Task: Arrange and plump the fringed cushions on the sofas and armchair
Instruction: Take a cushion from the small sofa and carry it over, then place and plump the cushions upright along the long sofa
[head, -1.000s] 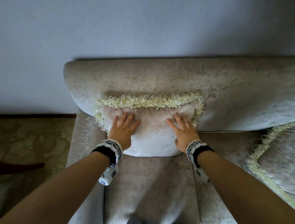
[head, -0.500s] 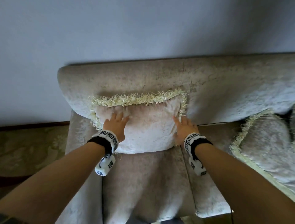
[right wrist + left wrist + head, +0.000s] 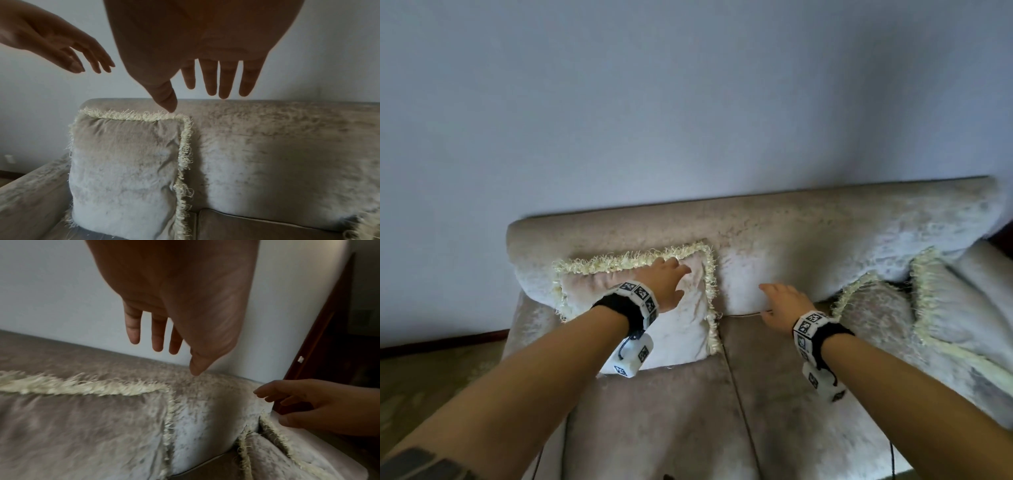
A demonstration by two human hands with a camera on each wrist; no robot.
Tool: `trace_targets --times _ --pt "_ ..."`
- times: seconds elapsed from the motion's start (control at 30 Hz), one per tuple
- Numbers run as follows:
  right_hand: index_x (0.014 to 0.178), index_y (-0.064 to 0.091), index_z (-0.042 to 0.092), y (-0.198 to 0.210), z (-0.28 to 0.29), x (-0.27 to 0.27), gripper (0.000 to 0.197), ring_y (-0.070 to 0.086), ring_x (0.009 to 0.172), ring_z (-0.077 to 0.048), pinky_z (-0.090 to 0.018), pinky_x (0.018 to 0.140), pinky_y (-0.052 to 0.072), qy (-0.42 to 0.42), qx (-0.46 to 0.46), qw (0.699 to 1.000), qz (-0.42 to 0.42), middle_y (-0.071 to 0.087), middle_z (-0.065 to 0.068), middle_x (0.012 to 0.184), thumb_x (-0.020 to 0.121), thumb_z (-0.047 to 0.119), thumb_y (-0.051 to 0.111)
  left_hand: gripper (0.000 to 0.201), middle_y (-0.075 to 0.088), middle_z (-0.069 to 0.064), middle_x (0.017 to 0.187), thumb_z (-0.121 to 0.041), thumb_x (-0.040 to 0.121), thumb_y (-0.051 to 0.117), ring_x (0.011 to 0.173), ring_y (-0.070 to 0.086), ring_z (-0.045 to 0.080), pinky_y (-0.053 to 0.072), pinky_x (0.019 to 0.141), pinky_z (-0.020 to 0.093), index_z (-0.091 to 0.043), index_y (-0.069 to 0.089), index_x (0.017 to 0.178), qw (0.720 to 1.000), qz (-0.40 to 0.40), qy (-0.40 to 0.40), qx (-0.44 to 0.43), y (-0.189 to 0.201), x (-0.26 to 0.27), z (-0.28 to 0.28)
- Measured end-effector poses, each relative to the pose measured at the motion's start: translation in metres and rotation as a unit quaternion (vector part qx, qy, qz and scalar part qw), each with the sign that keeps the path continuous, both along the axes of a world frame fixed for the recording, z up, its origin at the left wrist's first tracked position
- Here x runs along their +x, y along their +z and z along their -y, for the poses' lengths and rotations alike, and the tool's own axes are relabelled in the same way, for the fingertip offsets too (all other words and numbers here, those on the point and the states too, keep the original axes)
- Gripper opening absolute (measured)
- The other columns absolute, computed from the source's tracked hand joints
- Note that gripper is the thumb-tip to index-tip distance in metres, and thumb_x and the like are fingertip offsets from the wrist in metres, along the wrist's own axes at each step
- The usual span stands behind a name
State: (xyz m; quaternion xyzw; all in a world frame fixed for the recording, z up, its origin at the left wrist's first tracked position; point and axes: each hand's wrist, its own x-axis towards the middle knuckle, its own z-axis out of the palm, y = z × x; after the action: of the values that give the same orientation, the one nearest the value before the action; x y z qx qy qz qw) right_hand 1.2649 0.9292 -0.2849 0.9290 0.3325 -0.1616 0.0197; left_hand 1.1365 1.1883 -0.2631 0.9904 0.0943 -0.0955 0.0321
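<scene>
A beige velvet cushion (image 3: 678,329) with cream fringe stands upright against the backrest at the sofa's (image 3: 808,240) left end; it also shows as cushion (image 3: 123,170) and cushion (image 3: 82,426). My left hand (image 3: 666,281) hovers over its upper right corner with straight fingers (image 3: 157,331), holding nothing. My right hand (image 3: 780,305) hangs in the air in front of the bare backrest, right of the cushion, with spread fingers (image 3: 226,78). Two more fringed cushions, one (image 3: 876,311) and another (image 3: 955,308), slump at the sofa's right end.
A pale wall (image 3: 688,102) rises behind the sofa. Patterned carpet (image 3: 431,383) lies left of the armrest. Dark wooden trim (image 3: 320,337) stands past the sofa's right end. The seat (image 3: 654,411) shows a seam between its two pads.
Both hands have lifted off the left cushion and shifted right. The right hand has left the cushion's edge for the backrest. The view has swung right, showing two more cushions.
</scene>
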Motion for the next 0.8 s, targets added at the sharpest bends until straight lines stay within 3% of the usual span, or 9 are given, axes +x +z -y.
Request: trace_targets --times 0.2,0.43,0.63,0.8 --pt "0.148 0.032 0.022 0.038 0.135 0.009 0.063 0.038 0.137 -0.029 -0.045 0.108 0.039 -0.042 0.068 0.997 -0.001 0.038 -0.005 0.151 0.093 0.038 0.056 0.051 0.033 0.004 0.145 -0.040 0.092 0.055 0.132 0.036 0.030 0.047 0.095 0.047 -0.029 0.042 0.140 0.998 0.042 -0.041 -0.018 0.020 0.039 0.139" --pt "0.145 0.037 0.027 0.061 0.285 0.021 0.058 0.044 0.131 -0.026 -0.044 0.102 0.044 -0.124 0.089 0.988 0.008 0.043 -0.003 0.147 0.091 0.039 0.056 0.052 0.039 0.004 0.142 -0.043 0.094 0.053 0.125 0.041 0.029 0.048 0.092 0.045 -0.030 0.037 0.142 0.990 0.033 -0.125 -0.052 0.024 0.097 0.297" --pt "0.139 0.042 0.023 0.073 0.381 0.051 0.052 0.052 0.121 -0.027 -0.042 0.095 0.047 -0.204 0.103 0.973 0.030 0.050 -0.005 0.138 0.093 0.041 0.054 0.052 0.047 0.006 0.137 -0.046 0.094 0.050 0.121 0.050 0.029 0.049 0.093 0.046 -0.030 0.036 0.142 0.980 0.010 -0.183 -0.076 0.023 0.160 0.388" --pt "0.133 0.045 0.025 0.059 0.447 0.088 0.047 0.056 0.113 -0.025 -0.040 0.092 0.049 -0.266 0.118 0.957 0.007 0.055 -0.005 0.130 0.091 0.042 0.055 0.054 0.045 0.005 0.137 -0.046 0.094 0.051 0.119 0.051 0.029 0.050 0.090 0.044 -0.031 0.033 0.143 0.974 -0.008 -0.209 -0.081 -0.001 0.224 0.444"
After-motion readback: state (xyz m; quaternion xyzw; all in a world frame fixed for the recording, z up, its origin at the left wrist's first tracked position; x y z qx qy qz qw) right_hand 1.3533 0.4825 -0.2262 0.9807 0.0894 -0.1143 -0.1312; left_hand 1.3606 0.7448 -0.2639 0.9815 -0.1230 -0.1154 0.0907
